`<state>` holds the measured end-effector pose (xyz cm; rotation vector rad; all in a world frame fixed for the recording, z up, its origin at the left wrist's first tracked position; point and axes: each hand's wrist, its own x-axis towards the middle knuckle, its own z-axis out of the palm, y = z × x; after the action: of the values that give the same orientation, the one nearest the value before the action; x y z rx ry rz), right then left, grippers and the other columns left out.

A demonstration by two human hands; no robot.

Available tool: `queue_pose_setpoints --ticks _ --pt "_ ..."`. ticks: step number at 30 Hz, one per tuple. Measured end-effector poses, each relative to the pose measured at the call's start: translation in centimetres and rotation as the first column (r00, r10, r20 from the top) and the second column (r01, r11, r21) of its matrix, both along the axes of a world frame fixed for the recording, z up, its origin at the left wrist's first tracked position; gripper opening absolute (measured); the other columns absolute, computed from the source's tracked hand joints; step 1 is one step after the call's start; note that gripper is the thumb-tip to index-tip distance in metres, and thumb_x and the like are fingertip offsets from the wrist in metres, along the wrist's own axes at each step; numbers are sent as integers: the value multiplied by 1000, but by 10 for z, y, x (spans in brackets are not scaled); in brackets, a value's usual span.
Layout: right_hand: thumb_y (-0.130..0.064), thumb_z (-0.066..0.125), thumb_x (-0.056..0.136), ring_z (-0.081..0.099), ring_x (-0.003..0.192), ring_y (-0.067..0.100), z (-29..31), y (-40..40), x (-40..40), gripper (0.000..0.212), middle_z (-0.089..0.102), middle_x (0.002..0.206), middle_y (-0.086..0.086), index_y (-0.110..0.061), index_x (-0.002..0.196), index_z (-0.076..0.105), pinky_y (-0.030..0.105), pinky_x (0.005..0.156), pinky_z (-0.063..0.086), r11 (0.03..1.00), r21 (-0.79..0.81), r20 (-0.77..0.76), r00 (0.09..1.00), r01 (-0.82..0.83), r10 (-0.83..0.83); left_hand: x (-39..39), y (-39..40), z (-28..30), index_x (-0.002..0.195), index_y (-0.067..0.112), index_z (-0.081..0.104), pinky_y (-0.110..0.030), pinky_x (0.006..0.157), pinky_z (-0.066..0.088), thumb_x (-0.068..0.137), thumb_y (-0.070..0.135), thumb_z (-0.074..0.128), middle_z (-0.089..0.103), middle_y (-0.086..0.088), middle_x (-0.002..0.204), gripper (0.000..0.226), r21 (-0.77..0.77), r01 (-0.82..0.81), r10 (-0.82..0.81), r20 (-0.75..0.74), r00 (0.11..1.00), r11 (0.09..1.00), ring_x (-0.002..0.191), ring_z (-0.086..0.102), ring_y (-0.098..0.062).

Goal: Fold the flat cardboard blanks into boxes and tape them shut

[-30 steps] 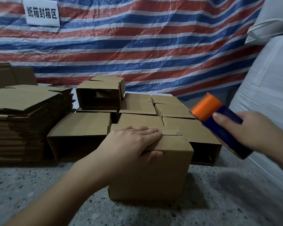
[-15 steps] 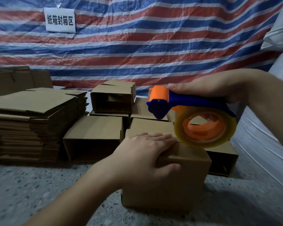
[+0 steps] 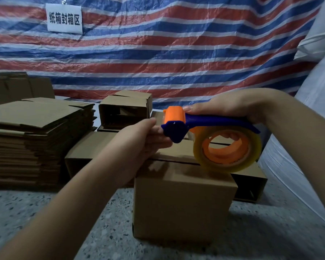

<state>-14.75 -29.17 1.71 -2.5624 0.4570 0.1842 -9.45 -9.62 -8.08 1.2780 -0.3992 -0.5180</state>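
Observation:
A folded cardboard box [image 3: 184, 199] stands on the speckled floor in front of me, its top flaps closed with the seam showing. My right hand [image 3: 233, 107] grips the blue handle of a tape dispenser [image 3: 204, 121] just above the box. The dispenser's clear tape roll [image 3: 227, 149] on an orange core hangs over the box's top right. My left hand [image 3: 144, 136] is raised off the box, its straight fingers reaching the dispenser's blue and orange head; some fingertips are hidden behind it.
A tall stack of flat cardboard blanks [image 3: 32, 139] lies at the left. Several folded boxes [image 3: 124, 111] sit behind the near one. White sacks [image 3: 317, 128] line the right side. A striped tarp [image 3: 176, 53] with a white sign [image 3: 64, 18] closes the back.
My left hand has lifted off the box top and moved up to the dispenser's head. The dispenser, swung in from the right, now hangs lower over the box.

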Motion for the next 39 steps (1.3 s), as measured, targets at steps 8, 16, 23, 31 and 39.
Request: queue_pose_setpoints --ticks 8,16,23,31,39 --pt "-83 63 41 68 54 16 -1 -2 -3 95 75 75 7 -15 107 66 26 48 52 1000 13 5 1000 1 -1 7 -5 4 120 2 59 -24 78 50 97 16 52 67 -2 60 29 52 -1 0 17 1000 999 62 69 -11" --pt "-81 65 41 67 52 16 0 -2 -2 95 74 72 7 -14 108 66 25 45 51 1000 8 -11 1000 -19 20 3 -10 -10 116 19 61 -24 58 48 92 7 60 66 -3 71 27 101 -182 156 225 962 978 60 60 -10" --pt "-86 67 47 74 64 21 7 -11 9 85 77 80 10 -17 97 72 30 55 57 992 -120 -126 991 29 -44 4 -11 -16 114 16 57 -31 66 50 95 3 54 61 -8 87 23 36 -275 265 174 948 961 68 54 -14" --pt "-88 70 42 76 66 19 4 -22 3 92 78 82 7 -20 104 72 30 56 56 982 -172 -168 980 77 -106 4 -9 -20 99 18 55 -34 81 60 93 -5 48 54 -12 86 24 -269 -356 325 -154 933 895 81 63 -20" --pt "-81 65 50 71 53 14 10 5 11 83 75 67 4 -17 104 64 24 46 52 961 -275 -270 957 30 -107 9 21 -34 113 26 57 -35 59 57 85 26 72 65 -1 80 31 53 -394 376 201 904 918 61 64 -8"
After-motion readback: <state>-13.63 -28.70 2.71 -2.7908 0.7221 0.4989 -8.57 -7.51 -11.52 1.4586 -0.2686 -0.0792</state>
